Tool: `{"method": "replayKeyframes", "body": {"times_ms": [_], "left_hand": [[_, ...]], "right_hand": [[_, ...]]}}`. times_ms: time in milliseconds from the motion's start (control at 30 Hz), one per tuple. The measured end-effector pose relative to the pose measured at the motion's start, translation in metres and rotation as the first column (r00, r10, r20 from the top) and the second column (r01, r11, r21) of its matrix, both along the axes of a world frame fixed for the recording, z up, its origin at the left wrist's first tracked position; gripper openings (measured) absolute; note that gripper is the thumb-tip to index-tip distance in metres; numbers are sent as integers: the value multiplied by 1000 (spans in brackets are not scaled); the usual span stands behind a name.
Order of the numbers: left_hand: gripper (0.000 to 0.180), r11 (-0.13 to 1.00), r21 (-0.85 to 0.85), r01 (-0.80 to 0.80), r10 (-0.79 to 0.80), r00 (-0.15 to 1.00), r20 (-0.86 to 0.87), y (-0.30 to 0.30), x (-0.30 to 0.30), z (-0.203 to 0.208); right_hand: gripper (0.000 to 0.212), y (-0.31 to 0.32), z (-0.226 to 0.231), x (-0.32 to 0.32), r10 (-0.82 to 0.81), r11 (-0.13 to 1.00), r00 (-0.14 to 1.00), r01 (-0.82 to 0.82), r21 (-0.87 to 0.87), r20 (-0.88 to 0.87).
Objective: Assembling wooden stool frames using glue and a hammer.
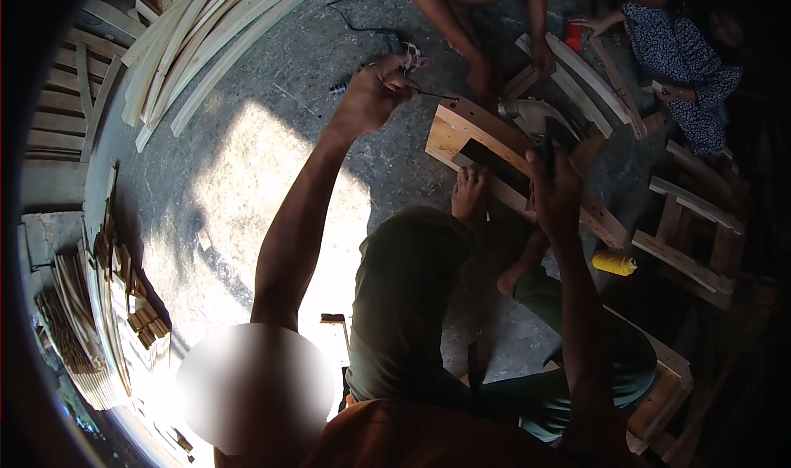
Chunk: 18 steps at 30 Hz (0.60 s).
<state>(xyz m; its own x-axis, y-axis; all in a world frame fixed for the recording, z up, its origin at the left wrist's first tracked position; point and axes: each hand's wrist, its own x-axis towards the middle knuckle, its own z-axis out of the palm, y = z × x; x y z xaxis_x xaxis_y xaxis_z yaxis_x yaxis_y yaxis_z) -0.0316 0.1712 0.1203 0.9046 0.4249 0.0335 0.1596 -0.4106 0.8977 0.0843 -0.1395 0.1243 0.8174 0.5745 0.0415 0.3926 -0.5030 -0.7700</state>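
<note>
My left hand (372,97) is raised, its fingers pinched on a thin dark metal rod (434,96). The rod's tip reaches the near-left end of a wooden frame (449,138) with small dark holes along its edge. My right hand (556,192) is closed round the dark handle of what looks like a claw hammer (537,119). The hammer's grey curved head lies over the far side of the frame; whether it touches the wood I cannot tell. My bare left foot (470,191) presses on the frame's near rail.
Two people work at the far side, one with a hand (542,56) near wooden strips (581,72). A yellow bottle (614,262) lies right of the frame. Another wooden frame (684,258) sits farther right. Long strips (214,39) are stacked far left; a cable (346,23) crosses the floor.
</note>
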Motion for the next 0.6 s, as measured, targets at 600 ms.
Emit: {"method": "replayKeyframes", "body": {"times_ms": [600], "left_hand": [[65, 997, 73, 38, -29, 992, -122, 1, -7, 0]], "right_hand": [[37, 56, 101, -11, 33, 951, 954, -123, 285, 299]]}}
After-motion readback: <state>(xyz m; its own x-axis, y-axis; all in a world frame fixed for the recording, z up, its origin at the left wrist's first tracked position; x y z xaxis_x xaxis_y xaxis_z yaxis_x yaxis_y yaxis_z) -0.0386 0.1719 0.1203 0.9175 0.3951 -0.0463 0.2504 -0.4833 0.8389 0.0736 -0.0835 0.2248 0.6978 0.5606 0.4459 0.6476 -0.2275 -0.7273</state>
